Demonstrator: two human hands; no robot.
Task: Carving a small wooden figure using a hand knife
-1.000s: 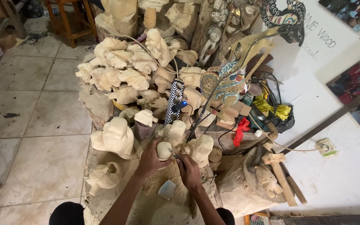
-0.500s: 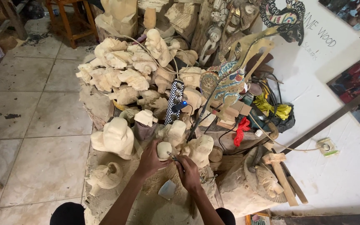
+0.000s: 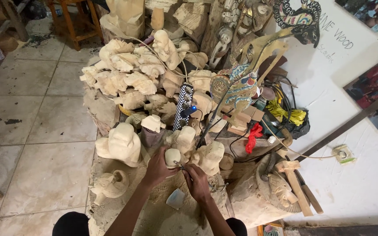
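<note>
My left hand (image 3: 157,168) grips a small pale wooden carving (image 3: 172,156), held upright over a sawdust-covered work block (image 3: 110,209). My right hand (image 3: 196,181) is closed around a thin carving tool (image 3: 181,166) whose tip touches the carving's lower right side. Both forearms reach up from the bottom of the view. A small pale flat piece (image 3: 176,199) lies on the block just below my hands.
Many unfinished pale wood carvings (image 3: 127,78) are heaped behind my hands, and a larger one (image 3: 121,144) stands at left. A painted bird-like figure (image 3: 241,83), yellow and red cloth, cables and a wooden mallet (image 3: 296,183) lie at right. Tiled floor (image 3: 36,131) spreads left; a white wall is at right.
Both hands stay on the carving and the tool; the view has barely shifted and nothing else has visibly moved.
</note>
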